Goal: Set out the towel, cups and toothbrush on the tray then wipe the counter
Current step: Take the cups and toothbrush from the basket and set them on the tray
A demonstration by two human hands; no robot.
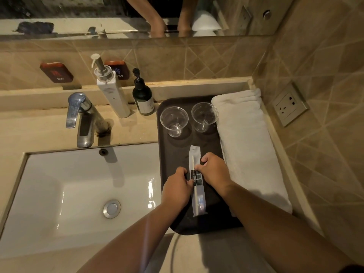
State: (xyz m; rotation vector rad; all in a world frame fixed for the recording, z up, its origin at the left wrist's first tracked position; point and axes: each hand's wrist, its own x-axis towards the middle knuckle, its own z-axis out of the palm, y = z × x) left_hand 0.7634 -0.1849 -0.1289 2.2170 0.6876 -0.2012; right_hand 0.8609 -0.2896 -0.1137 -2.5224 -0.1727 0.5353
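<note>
A dark tray (171, 150) lies on the counter to the right of the sink. Two clear plastic cups, one on the left (174, 121) and one on the right (204, 116), stand upright at its far end. A folded white towel (248, 142) runs along the tray's right side. A wrapped toothbrush (197, 196) lies lengthwise in the middle of the tray. My left hand (176, 189) pinches the packet's left edge and my right hand (213, 170) grips its right edge, both near its dark label.
A white sink (69, 194) with a chrome faucet (84, 119) fills the left. A white pump bottle (111, 87) and a dark pump bottle (142, 97) stand behind the tray's left corner. A wall socket (289, 105) sits on the right tiled wall.
</note>
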